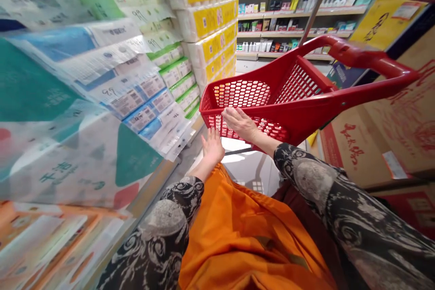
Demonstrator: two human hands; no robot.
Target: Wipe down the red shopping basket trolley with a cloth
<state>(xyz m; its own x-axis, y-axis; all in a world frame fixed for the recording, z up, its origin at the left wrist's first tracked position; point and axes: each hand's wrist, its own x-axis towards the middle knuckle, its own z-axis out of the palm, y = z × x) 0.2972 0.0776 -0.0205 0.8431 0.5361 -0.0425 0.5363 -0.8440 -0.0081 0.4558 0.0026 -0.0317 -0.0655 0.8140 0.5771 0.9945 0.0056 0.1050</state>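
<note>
A red plastic shopping basket (244,93) with a perforated wall and a long red handle (370,61) stands in front of me, empty inside. My right hand (239,122) rests on its near rim, fingers curled over the edge. My left hand (213,146) hangs just below and left of the basket's near corner, fingers extended and holding nothing. Both arms wear dark patterned sleeves, and orange cloth (238,235) covers my front.
Stacked packs of tissue and toilet paper (129,77) fill the shelves on my left, with yellow packs (214,13) further along. Cardboard boxes (390,136) line the right side. Shelves of small bottles and boxes (292,9) stand across the aisle's far end.
</note>
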